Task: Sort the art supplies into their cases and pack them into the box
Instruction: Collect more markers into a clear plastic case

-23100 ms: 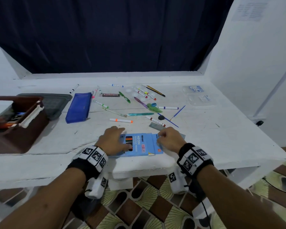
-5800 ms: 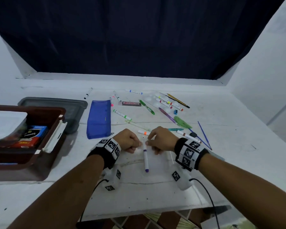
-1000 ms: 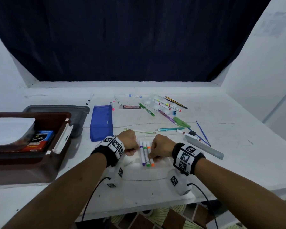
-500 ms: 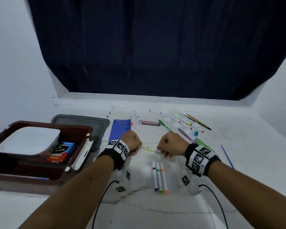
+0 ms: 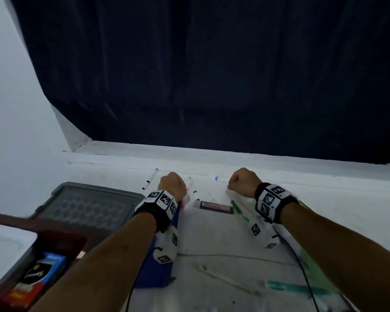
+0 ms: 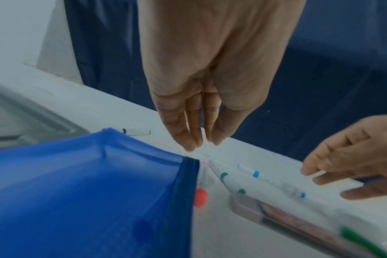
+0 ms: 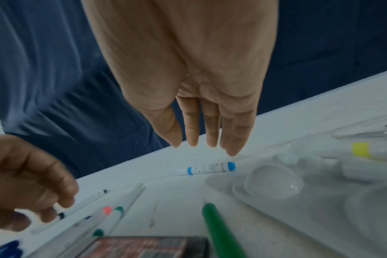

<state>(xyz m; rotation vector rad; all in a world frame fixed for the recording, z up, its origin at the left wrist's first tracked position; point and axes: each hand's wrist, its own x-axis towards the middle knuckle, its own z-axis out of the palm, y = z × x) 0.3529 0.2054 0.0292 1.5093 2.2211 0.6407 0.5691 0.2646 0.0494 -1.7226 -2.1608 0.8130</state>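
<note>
Both hands reach over the far part of the white table (image 5: 212, 239). My left hand (image 6: 199, 144) hangs with straight fingers just above the tips of a pink marker (image 5: 184, 202) and a green-tipped marker (image 5: 193, 189), holding nothing. Its forearm crosses the blue pouch (image 6: 88, 192). My right hand (image 7: 207, 146) points its straight fingers down at a blue-capped marker (image 7: 208, 169) without touching it. Between the hands lie a dark lead case (image 5: 214, 206) and a green marker (image 5: 240, 210). A black-capped marker (image 5: 150, 182) lies left of the left hand (image 5: 172, 185).
A grey lid (image 5: 86, 206) and the brown box (image 5: 54, 239), holding a white tray and a blue packet (image 5: 41, 273), stand at the left. Clear plastic shells (image 7: 274, 183) lie under the right hand (image 5: 242, 183). A teal pen (image 5: 297, 288) lies near the front right.
Both hands have left the three markers in the clear case and moved farther across the table to the loose markers. The head view has tilted up.
</note>
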